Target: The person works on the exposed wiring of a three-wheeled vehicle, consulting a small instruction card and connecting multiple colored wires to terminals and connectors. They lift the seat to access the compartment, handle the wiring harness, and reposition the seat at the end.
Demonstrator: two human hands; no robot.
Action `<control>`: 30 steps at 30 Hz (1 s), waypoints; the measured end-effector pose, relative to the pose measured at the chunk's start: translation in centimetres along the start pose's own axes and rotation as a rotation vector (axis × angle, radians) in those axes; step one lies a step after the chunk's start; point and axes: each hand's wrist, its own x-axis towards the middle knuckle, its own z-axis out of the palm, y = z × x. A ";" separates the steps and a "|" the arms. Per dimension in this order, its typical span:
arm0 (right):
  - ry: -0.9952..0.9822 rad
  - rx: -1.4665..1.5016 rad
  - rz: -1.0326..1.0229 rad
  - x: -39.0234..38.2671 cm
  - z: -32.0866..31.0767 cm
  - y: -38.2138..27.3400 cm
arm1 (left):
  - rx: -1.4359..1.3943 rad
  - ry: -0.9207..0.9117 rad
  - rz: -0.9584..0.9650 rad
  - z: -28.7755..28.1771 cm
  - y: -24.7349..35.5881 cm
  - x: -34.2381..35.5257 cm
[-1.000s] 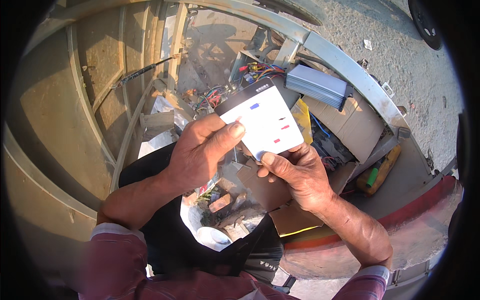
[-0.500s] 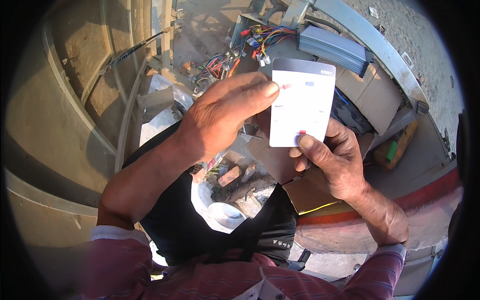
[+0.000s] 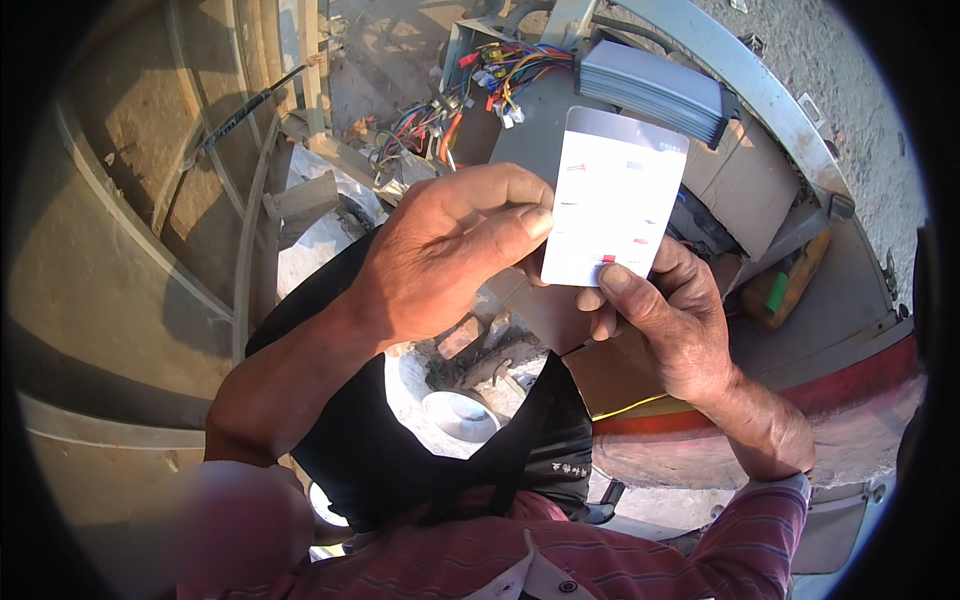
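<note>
A white card (image 3: 612,190) with rounded corners, a grey top band and small printed pictures, some red, is held up in front of me. My right hand (image 3: 675,325) pinches its lower edge, thumb on the front and fingers curled behind. At the card's left edge is my left hand (image 3: 440,245), its thumb tip against or just beside the edge. The left fingers are bent, and some go behind the card. Glare washes out much of the card's face. Beyond it lies a silver finned metal box (image 3: 650,88) with a bundle of coloured wires and plugs (image 3: 505,75).
Cardboard (image 3: 745,185) lies right of the card, near a yellowish object with a green part (image 3: 778,293). A panel with ribs (image 3: 150,240) and a thin strut (image 3: 240,120) stands at left. Between my knees are rubble and a round white dish (image 3: 460,415).
The card has shifted slightly right and up and tilted a little. My left thumb has slid down from the card's upper left front to its left edge. The right hand keeps its grip.
</note>
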 end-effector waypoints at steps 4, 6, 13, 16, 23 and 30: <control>0.004 0.061 0.005 0.1 -0.1 -0.2 | 0.010 -0.008 0.007 0.0 0.2 0.6; -0.004 0.066 0.009 0.1 -0.3 -0.3 | 0.000 -0.035 0.007 -0.3 0.2 0.8; -0.023 0.055 -0.008 0.3 -0.3 0.1 | -0.005 -0.066 -0.006 -0.8 0.0 0.6; -0.025 0.030 -0.019 0.3 -0.2 0.1 | -0.018 -0.080 0.015 -0.8 -0.1 0.7; -0.075 -0.010 -0.019 0.3 -0.7 0.0 | -0.059 -0.027 0.018 -0.1 -0.5 0.4; -0.107 0.024 -0.028 0.2 -0.8 0.3 | -0.099 0.006 -0.018 0.0 -0.5 -0.1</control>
